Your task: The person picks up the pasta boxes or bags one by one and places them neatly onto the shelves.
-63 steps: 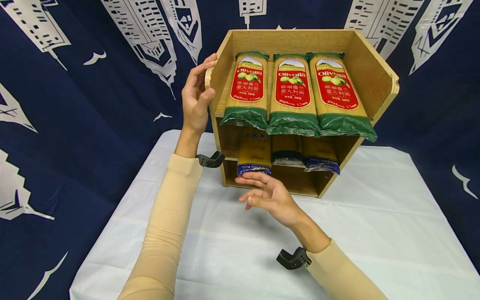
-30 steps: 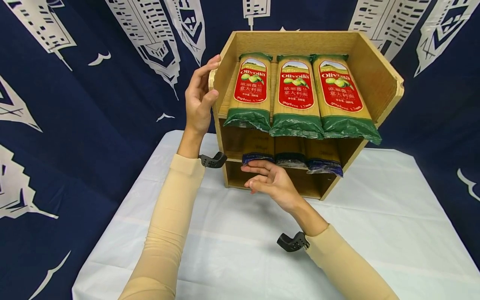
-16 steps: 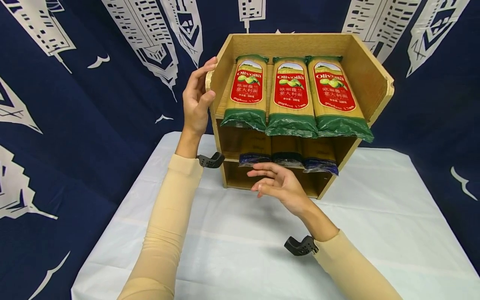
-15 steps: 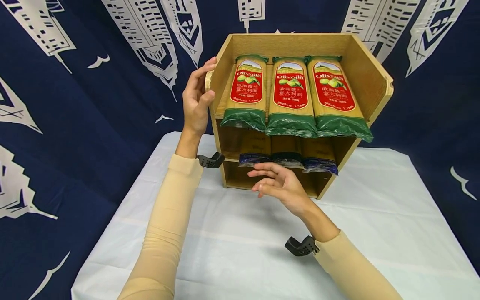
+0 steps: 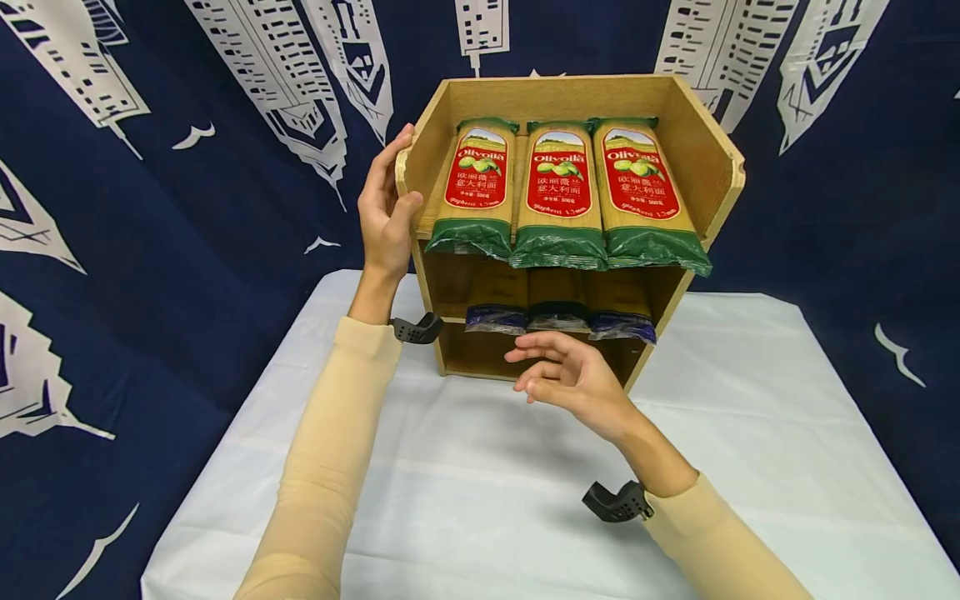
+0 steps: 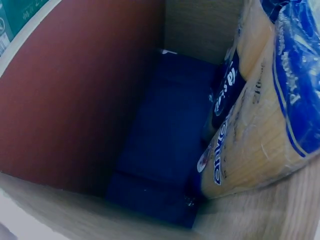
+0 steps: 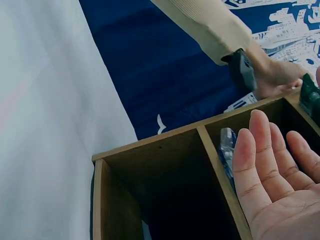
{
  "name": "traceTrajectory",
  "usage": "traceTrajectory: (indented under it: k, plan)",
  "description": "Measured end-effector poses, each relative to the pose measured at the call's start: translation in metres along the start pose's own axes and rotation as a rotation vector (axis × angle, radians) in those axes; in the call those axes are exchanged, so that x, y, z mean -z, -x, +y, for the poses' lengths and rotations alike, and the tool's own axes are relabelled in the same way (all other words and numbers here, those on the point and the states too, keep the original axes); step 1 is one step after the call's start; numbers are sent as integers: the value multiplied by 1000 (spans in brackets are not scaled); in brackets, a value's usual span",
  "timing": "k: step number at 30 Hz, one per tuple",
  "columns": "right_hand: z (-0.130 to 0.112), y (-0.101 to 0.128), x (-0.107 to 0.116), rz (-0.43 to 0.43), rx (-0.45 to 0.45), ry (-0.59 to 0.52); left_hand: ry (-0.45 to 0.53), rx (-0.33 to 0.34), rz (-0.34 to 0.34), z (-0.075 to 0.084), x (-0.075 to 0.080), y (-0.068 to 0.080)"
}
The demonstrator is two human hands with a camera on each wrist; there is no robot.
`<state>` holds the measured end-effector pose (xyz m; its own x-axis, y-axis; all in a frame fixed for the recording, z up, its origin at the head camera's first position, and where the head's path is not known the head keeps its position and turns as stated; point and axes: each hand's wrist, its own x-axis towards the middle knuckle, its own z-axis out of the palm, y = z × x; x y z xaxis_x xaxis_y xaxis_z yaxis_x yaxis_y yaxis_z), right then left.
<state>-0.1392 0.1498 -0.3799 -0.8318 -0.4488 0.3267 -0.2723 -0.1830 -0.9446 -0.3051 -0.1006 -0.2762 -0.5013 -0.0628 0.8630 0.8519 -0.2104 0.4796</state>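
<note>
A table covered by a white cloth (image 5: 465, 500) is seen, with a wooden shelf unit (image 5: 705, 167) stood on it toward 12 o'clock. Three green-and-red spaghetti packs (image 5: 561, 196) are laid on its top tier, and three blue-ended pasta packs (image 5: 557, 312) on the middle tier.

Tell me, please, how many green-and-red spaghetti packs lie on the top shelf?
3, side by side on the top shelf: left pack, middle pack, right pack. None seems hidden behind them.
</note>
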Motion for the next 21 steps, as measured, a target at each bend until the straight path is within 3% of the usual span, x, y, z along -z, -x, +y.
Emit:
traceTrajectory:
  k: [5,10,15,21]
  plan:
    - [-4,2,6,18,15,7,-11,53,-33,5,7,4]
    - [-8,6,13,25,29,30,-43,64,-99,13,12,12]
    - [-12,11,15,18,41,67,-64,92,-156,22,16,26]
    - [-17,17,16,43,35,165,-140,171,-204,37,20,44]
